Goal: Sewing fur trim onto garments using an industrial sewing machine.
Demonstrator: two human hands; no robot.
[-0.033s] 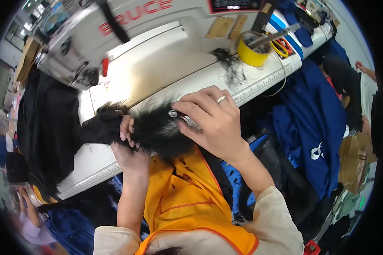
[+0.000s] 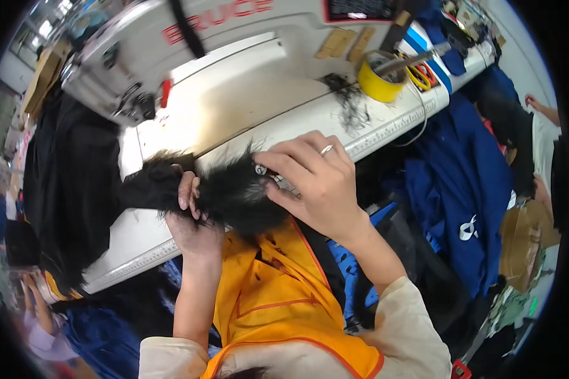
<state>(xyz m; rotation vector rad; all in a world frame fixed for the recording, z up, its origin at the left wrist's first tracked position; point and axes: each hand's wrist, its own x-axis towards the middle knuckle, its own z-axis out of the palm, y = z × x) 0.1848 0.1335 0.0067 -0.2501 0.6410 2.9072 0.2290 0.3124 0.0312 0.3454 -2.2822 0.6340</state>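
A strip of black furry trim (image 2: pixel 237 196) is bunched in front of me at the sewing table's front edge. My left hand (image 2: pixel 193 211) is closed round it, fingers curled, with part of the hand buried in the fur. To the left the trim runs into black cloth (image 2: pixel 152 186). My right hand (image 2: pixel 316 180) pinches a small thing with a round silvery end (image 2: pixel 260 169) between thumb and fingers, against the fur. Its kind I cannot make out, since the fingers hide most of it.
The white sewing machine (image 2: pixel 234 31) stands behind the hands. On the table (image 2: pixel 370 136) are loose black fibres (image 2: pixel 348 101) and a yellow tape roll (image 2: pixel 382 79) holding tools. Black cloth (image 2: pixel 69 183) drapes at left, dark blue cloth (image 2: pixel 455 183) at right. Other people are at both sides.
The machine and tape roll appear slightly farther right and lower in the picture. Both hands keep almost the same place and grip. The round silvery end shows a little more face-on.
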